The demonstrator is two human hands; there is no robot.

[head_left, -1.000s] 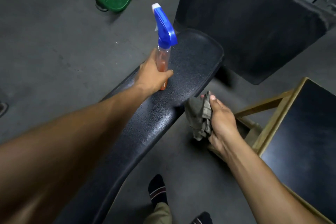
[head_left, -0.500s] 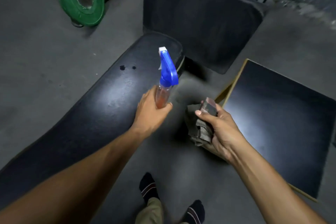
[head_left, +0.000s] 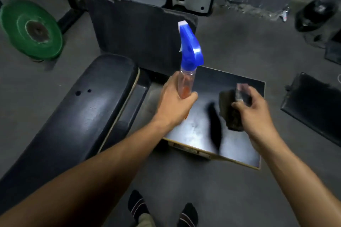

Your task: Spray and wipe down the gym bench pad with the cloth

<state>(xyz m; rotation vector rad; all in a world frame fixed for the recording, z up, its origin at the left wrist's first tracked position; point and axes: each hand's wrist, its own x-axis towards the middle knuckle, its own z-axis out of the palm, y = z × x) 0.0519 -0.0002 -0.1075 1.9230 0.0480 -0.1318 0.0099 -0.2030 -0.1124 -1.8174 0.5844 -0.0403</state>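
Observation:
The long black gym bench pad (head_left: 77, 116) runs from the lower left toward the middle, with two dark spots near its far end. My left hand (head_left: 175, 105) grips the clear body of a spray bottle (head_left: 188, 61) with a blue trigger head, held upright to the right of the pad and over the black-topped box. My right hand (head_left: 252, 112) clutches a crumpled dark grey cloth (head_left: 230, 114), blurred, above the same box top.
A wooden box with a shiny black top (head_left: 193, 131) stands right of the bench. A black mat (head_left: 140, 31) lies beyond the bench, a green weight plate (head_left: 33, 29) sits at far left, another black pad (head_left: 313, 105) at right. My socked feet (head_left: 138, 206) stand below.
The view swung right. Both hands moved off the bench pad and now hover over the black-topped box, still holding bottle and cloth.

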